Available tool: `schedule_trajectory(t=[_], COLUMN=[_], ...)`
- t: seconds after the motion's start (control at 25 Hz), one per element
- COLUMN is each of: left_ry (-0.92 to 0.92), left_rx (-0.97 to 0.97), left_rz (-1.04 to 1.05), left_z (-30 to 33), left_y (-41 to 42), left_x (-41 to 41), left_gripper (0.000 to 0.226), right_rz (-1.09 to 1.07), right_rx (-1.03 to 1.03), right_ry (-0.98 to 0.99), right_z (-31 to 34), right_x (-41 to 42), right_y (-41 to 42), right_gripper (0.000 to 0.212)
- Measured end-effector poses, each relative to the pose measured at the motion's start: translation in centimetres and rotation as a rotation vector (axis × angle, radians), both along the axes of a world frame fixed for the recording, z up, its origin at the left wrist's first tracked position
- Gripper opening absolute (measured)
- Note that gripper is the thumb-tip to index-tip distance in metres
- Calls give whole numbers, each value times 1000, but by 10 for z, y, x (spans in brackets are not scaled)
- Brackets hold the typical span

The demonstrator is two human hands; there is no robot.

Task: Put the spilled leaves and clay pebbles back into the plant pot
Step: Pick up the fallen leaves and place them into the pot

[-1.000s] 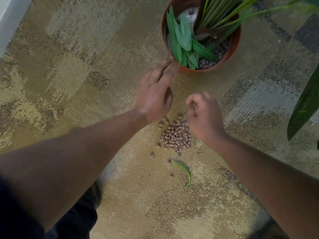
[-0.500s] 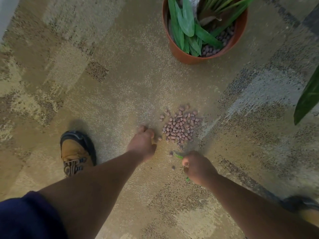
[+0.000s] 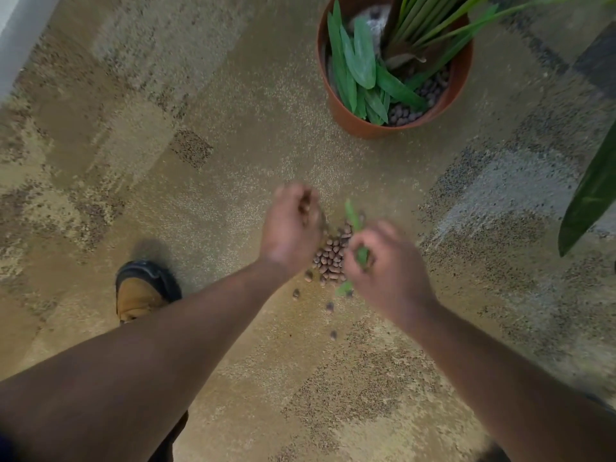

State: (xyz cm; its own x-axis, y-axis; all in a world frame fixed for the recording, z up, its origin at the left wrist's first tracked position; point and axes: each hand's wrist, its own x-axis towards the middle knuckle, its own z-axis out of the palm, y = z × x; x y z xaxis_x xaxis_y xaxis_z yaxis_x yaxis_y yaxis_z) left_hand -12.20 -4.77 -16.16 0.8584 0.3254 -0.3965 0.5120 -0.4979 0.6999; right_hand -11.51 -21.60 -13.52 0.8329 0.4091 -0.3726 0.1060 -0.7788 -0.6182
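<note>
Above the pebble pile [image 3: 331, 258], right fingers [image 3: 361, 243] pinch a leaf [image 3: 352, 219]; left fingers [image 3: 305, 203] curled, contents unclear.

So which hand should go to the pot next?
Probably the right hand: it is closed around the thin green leaf, so it has something to drop into the plant pot. The left hand is curled and blurred; whether it holds pebbles is unclear.
</note>
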Motion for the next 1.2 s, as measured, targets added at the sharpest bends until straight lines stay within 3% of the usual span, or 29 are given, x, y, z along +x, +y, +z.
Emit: schedule_trajectory(t=[0.08,0.16,0.32,0.44,0.6,0.76,0.88,1.12,1.2], left_ry=[-269,-377,-149,-143,-112,-108,-120,-126,-135], left_rx=[-44,26,373,392,330,307,298,311,305], left_rz=[61,-17,-379,-511,-524,-512,-516,-509,-501], left_z=[22,32,23,11,3,3,4,4,3], left_y=[-5,-5,13,21,22,21,20,19,18], left_x=[40,78,105,98,96,95,94,94,94], left_gripper=[18,32,56,69,80,81,83,81,77], right_rz=[-177,-231,-192,-105,-53,-118,-69,31,84], right_rx=[118,112,-103,-164,-155,-15,-37,-142,-104], right_ry=[-142,-291,-305,-219,-84,-202,-270,-316,-373], right_z=[18,30,33,29,21,13,7,3,4], right_x=[46,90,151,163,158,140,137,151,146], right_y=[14,26,52,67,76,61,50,52,47], right_gripper=[13,26,41,45,62,46,26,44,40])
